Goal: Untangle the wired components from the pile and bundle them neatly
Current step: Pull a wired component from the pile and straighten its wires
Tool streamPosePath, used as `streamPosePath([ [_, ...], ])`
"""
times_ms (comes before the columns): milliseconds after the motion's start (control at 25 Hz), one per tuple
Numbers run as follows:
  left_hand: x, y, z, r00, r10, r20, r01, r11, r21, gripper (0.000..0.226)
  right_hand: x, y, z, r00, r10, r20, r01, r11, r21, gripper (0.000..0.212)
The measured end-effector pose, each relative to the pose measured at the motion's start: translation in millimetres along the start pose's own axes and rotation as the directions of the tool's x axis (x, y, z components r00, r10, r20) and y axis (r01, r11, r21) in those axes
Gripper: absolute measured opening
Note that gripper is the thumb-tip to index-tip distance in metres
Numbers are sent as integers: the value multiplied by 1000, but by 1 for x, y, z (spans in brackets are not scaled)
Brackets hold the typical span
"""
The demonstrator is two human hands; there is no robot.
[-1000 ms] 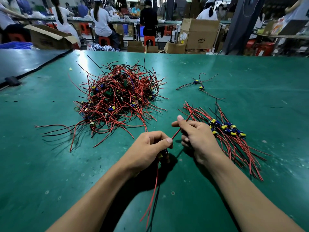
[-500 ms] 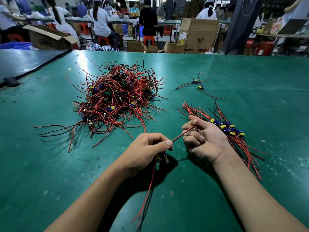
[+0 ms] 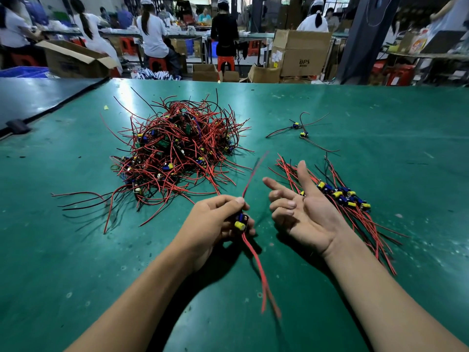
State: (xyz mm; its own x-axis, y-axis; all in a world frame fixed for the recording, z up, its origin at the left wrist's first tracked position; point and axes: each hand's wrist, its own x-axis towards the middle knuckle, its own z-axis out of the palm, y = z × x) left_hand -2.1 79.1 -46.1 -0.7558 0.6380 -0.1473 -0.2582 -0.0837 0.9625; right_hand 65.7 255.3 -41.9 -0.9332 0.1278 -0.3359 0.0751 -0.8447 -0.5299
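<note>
A tangled pile of red and black wired components (image 3: 177, 151) lies on the green table (image 3: 380, 128), left of centre. My left hand (image 3: 215, 224) grips one wired component (image 3: 240, 223) with a yellow capacitor; its red wires stick up past my thumb and trail down toward me. My right hand (image 3: 304, 212) is beside it, palm up, fingers spread, holding nothing. Just right of that hand lies a sorted bundle of components (image 3: 342, 196) with wires laid parallel.
Two loose wired components (image 3: 300, 130) lie further back on the right. A dark table (image 3: 38, 100) adjoins on the left with a black block (image 3: 17, 125) at the seam. Cardboard boxes (image 3: 299, 54) and seated people (image 3: 152, 34) are beyond the far edge.
My right hand let go of the red wire it was pinching and turned palm up with fingers spread. The wire end now swings free above my left hand, and the lower wires have shifted right.
</note>
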Motion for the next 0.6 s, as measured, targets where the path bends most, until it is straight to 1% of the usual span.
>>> streamPosePath([
  [40,1,1,-1,1000,-7,-23,6,998,-57,16,1,5,1,999,-41,-30,36,989,-142,48],
  [80,2,3,-2,999,-13,-49,7,994,-111,16,1,10,2,994,-103,-41,83,937,-338,37],
  [120,2,4,-2,997,-17,-79,5,988,-155,17,0,17,3,984,-179,-17,142,833,-535,25],
  [160,3,4,-3,994,-20,-111,-1,982,-190,17,-2,25,5,970,-240,42,203,699,-686,17],
  [200,4,5,-4,990,-19,-140,-13,975,-223,18,-4,32,6,957,-262,123,257,574,-778,13],
  [240,4,6,-5,986,-13,-165,-28,969,-246,18,-7,37,8,949,-248,193,296,496,-816,14],
  [280,4,7,-6,982,-4,-187,-45,966,-255,17,-9,41,9,947,-217,236,314,478,-820,19],
  [360,4,8,-7,974,16,-225,-67,973,-221,16,-14,43,15,949,-194,247,312,504,-805,23],
  [440,3,8,-5,968,35,-247,-80,981,-175,14,-13,45,19,932,-297,208,325,431,-842,28],
  [480,2,7,-4,968,41,-249,-84,982,-168,12,-10,47,20,917,-357,179,330,424,-843,31],
  [520,2,7,-3,970,44,-238,-88,980,-177,10,-8,48,20,905,-400,146,336,458,-823,33],
  [600,2,6,-4,985,41,-165,-78,971,-227,4,-6,45,19,907,-413,83,336,590,-734,31],
])
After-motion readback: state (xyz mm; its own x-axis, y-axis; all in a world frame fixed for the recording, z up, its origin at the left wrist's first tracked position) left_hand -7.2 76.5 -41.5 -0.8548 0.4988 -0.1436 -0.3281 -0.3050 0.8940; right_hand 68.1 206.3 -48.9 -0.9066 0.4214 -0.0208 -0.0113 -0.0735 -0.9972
